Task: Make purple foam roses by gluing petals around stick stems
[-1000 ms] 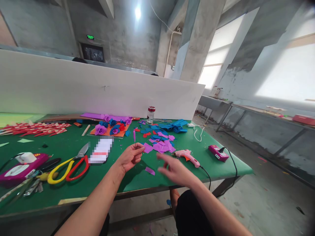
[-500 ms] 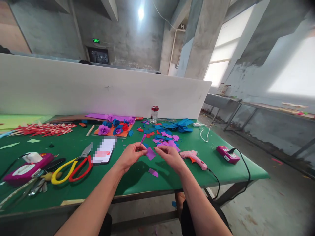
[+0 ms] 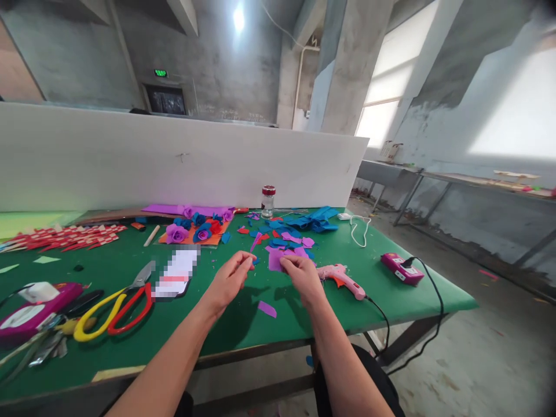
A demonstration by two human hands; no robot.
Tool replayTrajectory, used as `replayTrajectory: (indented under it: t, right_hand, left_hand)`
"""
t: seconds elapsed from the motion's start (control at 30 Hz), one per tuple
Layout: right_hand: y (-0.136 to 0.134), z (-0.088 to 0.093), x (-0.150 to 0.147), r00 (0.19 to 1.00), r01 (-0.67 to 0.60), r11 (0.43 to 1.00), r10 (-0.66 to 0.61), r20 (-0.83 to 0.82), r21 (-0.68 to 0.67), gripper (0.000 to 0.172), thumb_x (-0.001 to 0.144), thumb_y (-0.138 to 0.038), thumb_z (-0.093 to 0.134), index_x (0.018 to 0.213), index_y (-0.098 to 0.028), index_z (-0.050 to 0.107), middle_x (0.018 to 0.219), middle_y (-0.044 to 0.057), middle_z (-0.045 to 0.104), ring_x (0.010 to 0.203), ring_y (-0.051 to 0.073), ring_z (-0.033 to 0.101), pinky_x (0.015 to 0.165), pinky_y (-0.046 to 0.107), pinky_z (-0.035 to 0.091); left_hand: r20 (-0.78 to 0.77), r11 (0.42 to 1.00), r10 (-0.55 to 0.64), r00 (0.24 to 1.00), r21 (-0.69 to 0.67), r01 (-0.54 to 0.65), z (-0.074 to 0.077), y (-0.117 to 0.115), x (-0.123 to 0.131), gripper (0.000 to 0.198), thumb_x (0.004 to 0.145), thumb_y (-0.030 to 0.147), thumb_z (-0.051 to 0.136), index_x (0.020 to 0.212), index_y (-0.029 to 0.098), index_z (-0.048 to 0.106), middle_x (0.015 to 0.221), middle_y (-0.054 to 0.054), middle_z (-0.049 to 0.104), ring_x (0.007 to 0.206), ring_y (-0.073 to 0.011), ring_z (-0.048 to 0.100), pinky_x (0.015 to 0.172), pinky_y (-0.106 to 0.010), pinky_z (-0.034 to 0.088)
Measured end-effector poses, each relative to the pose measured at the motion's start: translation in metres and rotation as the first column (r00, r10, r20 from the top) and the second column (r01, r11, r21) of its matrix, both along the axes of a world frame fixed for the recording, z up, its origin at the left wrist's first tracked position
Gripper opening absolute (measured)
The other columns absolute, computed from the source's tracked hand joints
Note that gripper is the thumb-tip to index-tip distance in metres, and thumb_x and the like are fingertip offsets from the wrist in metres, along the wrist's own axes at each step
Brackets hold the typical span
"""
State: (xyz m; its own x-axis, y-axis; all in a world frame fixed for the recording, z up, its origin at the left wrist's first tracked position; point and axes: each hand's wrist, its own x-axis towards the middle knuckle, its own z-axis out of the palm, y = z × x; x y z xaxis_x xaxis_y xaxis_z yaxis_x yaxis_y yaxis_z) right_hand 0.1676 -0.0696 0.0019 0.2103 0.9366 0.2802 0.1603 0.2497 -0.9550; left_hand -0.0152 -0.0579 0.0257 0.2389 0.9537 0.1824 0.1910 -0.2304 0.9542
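Observation:
Pinched in my left hand [image 3: 232,278] is a narrow rolled strip of purple paper [image 3: 256,240], pointing upward. My right hand [image 3: 302,275] grips a small purple paper piece [image 3: 274,260] between thumb and fingers, apart from the left hand. On the table below and between them lies a loose purple scrap [image 3: 267,309]. Behind my right hand spreads a pile of purple, red and blue cut pieces [image 3: 292,238]. A pink glue gun [image 3: 342,280] rests just right of that hand.
Scissors [image 3: 117,307] with yellow and red handles and a phone [image 3: 176,272] lie on the left. Paper roses [image 3: 177,233] sit on an orange sheet. A lidded glass jar [image 3: 268,202] stands at the back. A magenta power box [image 3: 402,269] trails a black cord at right.
My hands have drawn apart; the purple paper piece is now with my right hand, clear of the left. The rolled strip stays in my left hand. The view has shifted slightly.

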Motion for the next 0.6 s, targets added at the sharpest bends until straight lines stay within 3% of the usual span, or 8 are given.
replayTrajectory:
  t: [0.2,0.43,0.6]
  right_hand:
    - [-0.002,0.007,-0.004,0.986,0.050,0.996,-0.038,-0.161,0.070,0.030,0.077,-0.040,0.053,0.057,-0.018,0.048,0.056,-0.004,0.035,0.057,0.011,0.030,0.053,0.025,0.025]
    - [-0.004,0.013,-0.007,0.986,0.161,0.981,-0.156,-0.056,0.111,0.034,0.080,-0.039,0.050,0.054,-0.019,0.041,0.054,-0.004,0.029,0.054,0.011,0.026,0.050,0.025,0.021]
    - [-0.007,0.015,-0.014,0.990,0.114,0.987,-0.103,-0.096,0.116,0.034,0.081,-0.040,0.049,0.054,-0.019,0.044,0.053,-0.004,0.033,0.054,0.011,0.030,0.050,0.024,0.026]
  left_hand:
    - [0.088,0.992,-0.128,0.988,0.009,0.127,0.002,-0.013,0.011,0.025,0.086,0.043,0.052,0.094,0.020,0.056,0.072,0.000,0.063,0.053,-0.0104,0.038,0.050,-0.022,0.030]
    - [0.313,0.986,-0.059,0.948,-0.132,0.105,0.003,-0.022,0.021,0.028,0.073,0.043,0.070,0.074,0.018,0.056,0.075,-0.001,0.063,0.067,-0.0127,0.054,0.067,-0.026,0.048]
    - [0.312,0.990,0.007,0.950,-0.133,0.036,0.000,-0.020,0.024,0.028,0.064,0.040,0.077,0.066,0.018,0.062,0.065,0.003,0.055,0.063,-0.0107,0.049,0.064,-0.022,0.044]
